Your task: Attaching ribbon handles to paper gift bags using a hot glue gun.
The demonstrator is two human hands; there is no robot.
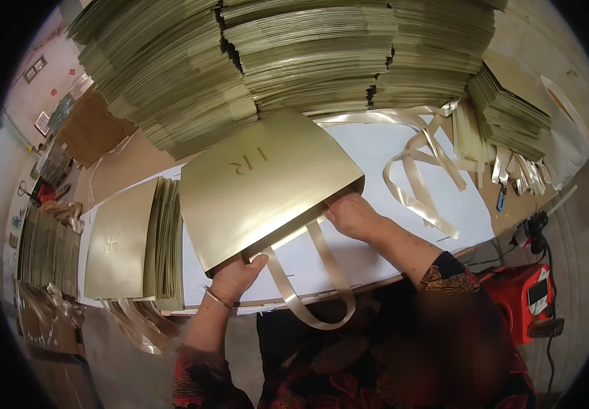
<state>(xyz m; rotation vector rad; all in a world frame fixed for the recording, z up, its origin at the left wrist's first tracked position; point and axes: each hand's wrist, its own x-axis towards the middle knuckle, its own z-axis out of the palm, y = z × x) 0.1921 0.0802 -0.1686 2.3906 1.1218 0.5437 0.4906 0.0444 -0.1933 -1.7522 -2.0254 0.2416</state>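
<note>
Gold bag [260, 187] flat on white counter [390, 146], mouth toward body. Left hand [236, 276] pinching bag's near corner, fingers closed on it. Right hand [350, 215] at bag mouth, fingertips hidden inside; grip not discernible. Ribbon handle [315, 300] looping off counter edge. Risk: ribbon snagging or pulling loose if tugged; crease in paper from hard pinch. Bag stacks [294, 54] behind, finished pile [131, 238] at left.

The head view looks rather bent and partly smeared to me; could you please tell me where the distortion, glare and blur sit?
In the head view, fisheye bending curves the white table and the stacked bags toward a black rim; soft sheen lies on the gold bag held by the left hand and right hand; a blurred patch sits at lower right; the ribbon handle stays sharp.
</note>
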